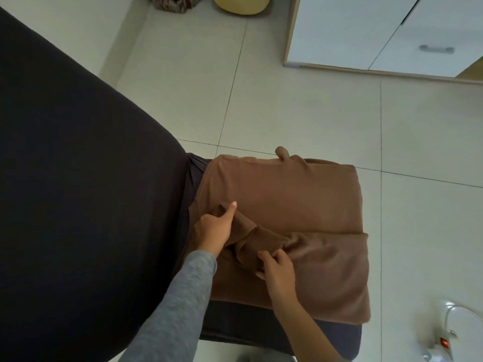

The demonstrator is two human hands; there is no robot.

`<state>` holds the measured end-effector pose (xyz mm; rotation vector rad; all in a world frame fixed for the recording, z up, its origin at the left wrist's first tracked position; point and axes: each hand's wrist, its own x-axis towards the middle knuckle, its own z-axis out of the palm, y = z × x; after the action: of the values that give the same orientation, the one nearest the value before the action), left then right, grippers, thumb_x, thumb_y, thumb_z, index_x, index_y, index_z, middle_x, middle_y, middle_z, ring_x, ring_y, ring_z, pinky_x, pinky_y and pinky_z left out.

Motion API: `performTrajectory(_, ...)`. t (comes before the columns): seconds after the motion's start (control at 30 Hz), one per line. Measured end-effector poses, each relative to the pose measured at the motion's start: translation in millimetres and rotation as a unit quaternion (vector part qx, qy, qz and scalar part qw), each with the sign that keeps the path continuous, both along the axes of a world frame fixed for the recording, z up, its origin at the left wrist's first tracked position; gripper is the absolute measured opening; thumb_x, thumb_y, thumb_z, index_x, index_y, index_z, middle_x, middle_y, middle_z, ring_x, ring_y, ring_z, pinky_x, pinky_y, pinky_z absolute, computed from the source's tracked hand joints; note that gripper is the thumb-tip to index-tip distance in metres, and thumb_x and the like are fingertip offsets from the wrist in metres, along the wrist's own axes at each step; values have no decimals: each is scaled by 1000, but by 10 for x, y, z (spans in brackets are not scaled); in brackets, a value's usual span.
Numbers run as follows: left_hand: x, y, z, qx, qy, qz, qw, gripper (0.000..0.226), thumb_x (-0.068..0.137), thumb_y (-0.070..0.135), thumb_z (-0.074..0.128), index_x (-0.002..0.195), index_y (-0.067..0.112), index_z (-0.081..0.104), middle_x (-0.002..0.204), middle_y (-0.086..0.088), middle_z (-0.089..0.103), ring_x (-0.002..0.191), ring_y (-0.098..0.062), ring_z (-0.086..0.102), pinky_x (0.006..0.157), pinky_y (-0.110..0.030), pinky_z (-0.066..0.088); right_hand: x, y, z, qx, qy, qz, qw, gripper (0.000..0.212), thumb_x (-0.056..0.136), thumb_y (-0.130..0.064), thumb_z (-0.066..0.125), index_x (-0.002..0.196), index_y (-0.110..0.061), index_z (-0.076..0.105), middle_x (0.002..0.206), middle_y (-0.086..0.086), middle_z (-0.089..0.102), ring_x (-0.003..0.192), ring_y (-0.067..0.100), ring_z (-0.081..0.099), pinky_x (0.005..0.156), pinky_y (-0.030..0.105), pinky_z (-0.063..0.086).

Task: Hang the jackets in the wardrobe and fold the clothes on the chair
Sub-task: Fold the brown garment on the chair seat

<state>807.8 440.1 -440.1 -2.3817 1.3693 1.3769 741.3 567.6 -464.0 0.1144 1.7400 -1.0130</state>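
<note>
Head view, looking down.

- Chair (pixel 78 178): black. Its broad back fills the left side; a strip of dark seat edge shows at lower centre.
- Brown garment (pixel 287 199): lies on the chair seat, folded into a rough rectangle that covers most of the seat. The far half is smooth and flat. A bunched ridge of the same cloth runs across the near half, from one hand to the other. A small nub of fabric sticks up at the far edge.
- Left hand (pixel 213 231), in a grey sleeve (pixel 177 309): rests on the near-left part of the garment, beside the chair back. The index finger (pixel 230 212) is straight and lies on the cloth, pointing away. The other fingers are hidden behind the back of the hand and a raised fold, so I cannot tell whether they grip the cloth.
- Right hand (pixel 277 273), forearm bare: fingers and thumb are curled and pinch the right end of the bunched ridge.
- The hands are near each other but apart, joined only by the ridge.
- A strip of dark pleated cloth (pixel 196 168) shows between the chair back and the garment's left edge.

Surroundings: pale tiled floor (pixel 300 108). White cupboard (pixel 352 30) with a metal handle (pixel 436 49) at upper right. Yellow rounded object (pixel 240 3) at the top edge. White appliance (pixel 460 325) with a red switch (pixel 444 343) at lower right.
</note>
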Motion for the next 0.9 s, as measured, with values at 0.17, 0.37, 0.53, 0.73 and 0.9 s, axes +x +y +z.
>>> performTrajectory(0.17,106,49,-73,-45,-5,-13,999,32,90,32,57,95,1,64,84,-8,60,86,-24,60,63,-25,40,55,55,-79,-21,33,-12,999,9,92,-8,54,96,-16,56,83,4,65,84,17,62,71,29,54)
performTrajectory(0.37,409,324,-74,-127,93,112,981,36,94,21,50,59,14,51,58,-1,49,57,-15,46,52,-28,35,70,176,-40,-34,50,-65,996,5,94,-12,53,90,-11,53,76,7,59,77,17,58,67,32,56)
performTrajectory(0.53,592,658,-94,-162,121,149,968,27,96,9,48,70,9,54,60,-1,49,56,-10,42,47,-11,35,18,320,-51,-8,132,-60,989,8,92,-16,58,95,-9,55,80,9,59,74,15,57,57,26,56)
performTrajectory(0.73,773,869,-182,-174,73,113,975,30,84,-1,61,112,3,52,112,-14,56,92,-22,54,76,-31,42,46,361,-20,46,366,81,926,20,82,-3,64,90,-13,49,96,6,50,80,22,53,71,35,46)
performTrajectory(0.9,747,796,-274,-388,52,-270,880,37,86,11,47,121,14,58,125,-4,58,116,-18,52,97,-34,42,122,267,-26,-42,542,255,800,17,86,-14,50,101,-15,58,113,3,55,108,23,50,84,33,41)
